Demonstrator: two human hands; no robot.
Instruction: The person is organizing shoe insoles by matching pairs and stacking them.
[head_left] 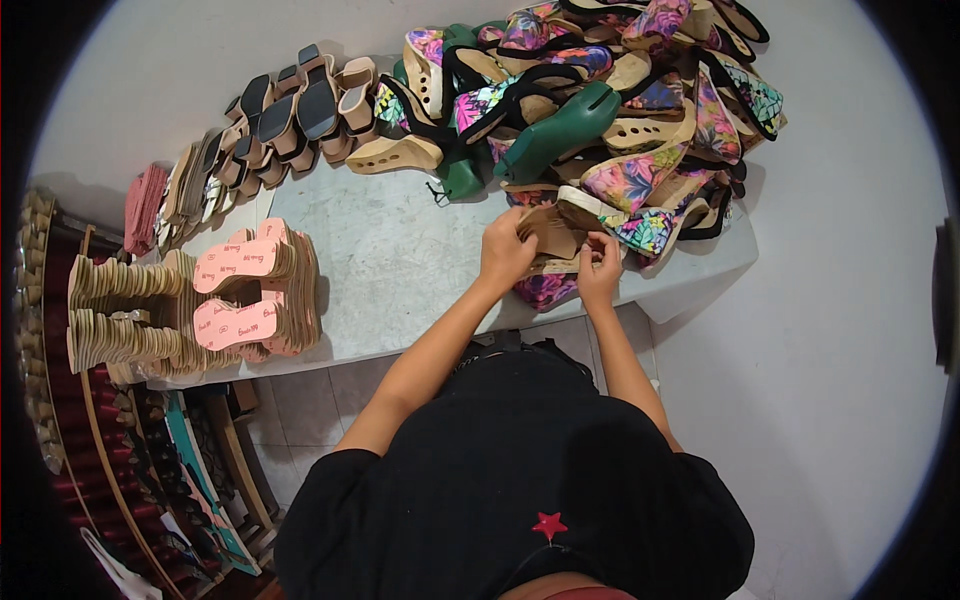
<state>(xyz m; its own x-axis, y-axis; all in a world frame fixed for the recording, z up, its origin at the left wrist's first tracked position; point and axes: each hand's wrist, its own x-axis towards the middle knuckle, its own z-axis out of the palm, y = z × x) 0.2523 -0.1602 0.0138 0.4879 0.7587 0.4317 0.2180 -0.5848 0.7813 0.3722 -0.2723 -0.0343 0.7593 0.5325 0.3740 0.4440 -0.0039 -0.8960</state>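
Near the front edge of the table, a tan wedge sandal (556,237) lies between my two hands, with a floral piece (547,290) showing just below it. My left hand (508,250) is closed on the sandal's left side, thumb and fingers on the tan surface. At its right side my right hand (600,272) is closed, fingertips pinched at the edge. What exactly the right fingertips grip is partly hidden. Just beyond my hands, a sandal with a white-edged sole (590,208) leans against the pile of floral wedge sandals (640,180).
Green shoe lasts (560,130) lie among the sandals on the grey-covered table (390,260). To the left stand stacks of pink-topped insoles (237,265) and pale sole pieces (125,310). Block-heeled soles (320,105) line the back. A shelf rack (190,480) stands at lower left.
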